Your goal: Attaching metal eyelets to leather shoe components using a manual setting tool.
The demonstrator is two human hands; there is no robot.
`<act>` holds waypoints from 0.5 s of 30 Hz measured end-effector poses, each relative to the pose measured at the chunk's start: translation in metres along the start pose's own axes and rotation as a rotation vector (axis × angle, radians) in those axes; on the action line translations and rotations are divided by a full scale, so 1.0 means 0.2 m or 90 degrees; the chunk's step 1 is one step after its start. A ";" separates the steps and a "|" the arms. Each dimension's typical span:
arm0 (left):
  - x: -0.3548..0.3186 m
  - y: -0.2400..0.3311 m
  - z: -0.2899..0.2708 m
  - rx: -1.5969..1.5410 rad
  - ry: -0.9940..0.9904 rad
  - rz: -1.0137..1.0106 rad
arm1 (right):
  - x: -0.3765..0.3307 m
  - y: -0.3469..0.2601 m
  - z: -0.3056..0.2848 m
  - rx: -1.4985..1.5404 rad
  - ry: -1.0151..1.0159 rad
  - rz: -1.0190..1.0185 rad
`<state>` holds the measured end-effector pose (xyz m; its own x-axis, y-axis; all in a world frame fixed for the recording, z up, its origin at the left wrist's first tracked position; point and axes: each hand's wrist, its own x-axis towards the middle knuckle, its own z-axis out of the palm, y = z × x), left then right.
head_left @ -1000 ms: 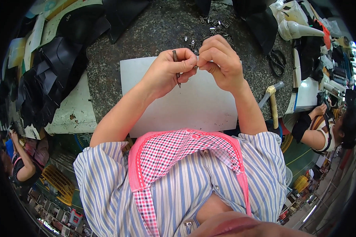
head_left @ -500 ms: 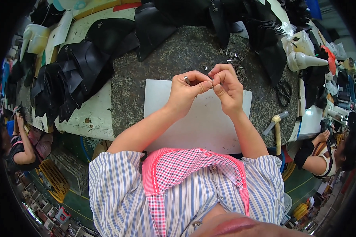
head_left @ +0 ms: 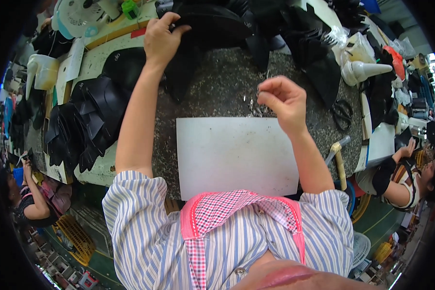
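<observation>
At the far side of the table my left hand (head_left: 162,41) is closed on the edge of a black leather-like piece (head_left: 212,26), thumb on one side and fingers on the other. My right hand (head_left: 287,101) is held over the dark tabletop with thumb and fingertips curled together; whatever is between them, if anything, is too small to make out. Just beside it lie several small shiny metal pieces (head_left: 258,108). A white board (head_left: 237,157) rests on the table in front of me, below both hands.
Stacked black cut pieces (head_left: 89,113) fan out at the left, and more hang at the right (head_left: 319,72). Black-handled scissors (head_left: 342,116) and a hammer (head_left: 340,164) lie at the right. White spouted bottles (head_left: 365,71) stand at the table's sides. Co-workers sit left and right.
My hands were together over the board and have parted. The left reached far and to the left, onto a black piece; the right stayed near the metal pieces.
</observation>
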<state>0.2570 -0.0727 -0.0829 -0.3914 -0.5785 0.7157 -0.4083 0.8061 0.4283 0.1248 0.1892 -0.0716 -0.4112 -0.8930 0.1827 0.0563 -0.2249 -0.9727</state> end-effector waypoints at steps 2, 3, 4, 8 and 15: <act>0.03 0.03 -0.07 -0.049 -0.025 -0.026 | 0.03 -0.08 0.05 0.000 0.010 0.007; 0.06 0.04 -0.09 -0.050 -0.027 -0.028 | 0.06 -0.10 0.06 -0.005 0.009 -0.009; 0.09 0.04 -0.13 -0.225 -0.129 -0.091 | 0.08 -0.10 0.05 -0.005 0.010 -0.007; 0.19 0.17 -0.26 -0.258 -0.399 -0.085 | 0.04 -0.11 0.07 -0.033 -0.043 -0.131; -0.09 0.03 -0.07 0.146 -0.152 0.342 | 0.02 -0.05 0.06 -0.007 -0.021 -0.059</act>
<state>0.2732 -0.0549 -0.0849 -0.7532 -0.1327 0.6442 -0.2592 0.9601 -0.1053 0.1333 0.1842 -0.0595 -0.3834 -0.8813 0.2762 0.0098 -0.3029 -0.9530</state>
